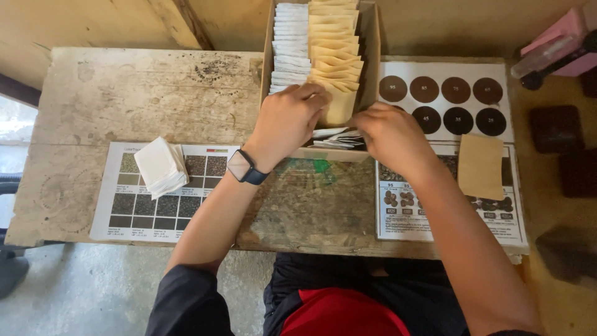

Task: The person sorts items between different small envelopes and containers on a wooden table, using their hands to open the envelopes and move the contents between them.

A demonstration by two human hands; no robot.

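Both hands are reaching into the cardboard box point(370, 56) at twelve o'clock on the tabletop point(143, 93): the left hand point(291, 119) is pinching a tan packet point(337, 102), while the right hand point(387, 135) is lying loosely curled over flat white packets point(336, 138).

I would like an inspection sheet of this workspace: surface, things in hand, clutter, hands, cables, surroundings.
Surface: worn wooden table, stained.
Job's things: cardboard box holding a row of white packets and a row of tan packets; more white packets lie flat at its near end.
Clutter: stack of white packets on a printed chart; loose tan packet; sheet of brown circles.
Hands: left hand on the tan packets, smartwatch on wrist; right hand at the box's near end.
Cables: nothing seen.
Surroundings: concrete floor; pink object at right.
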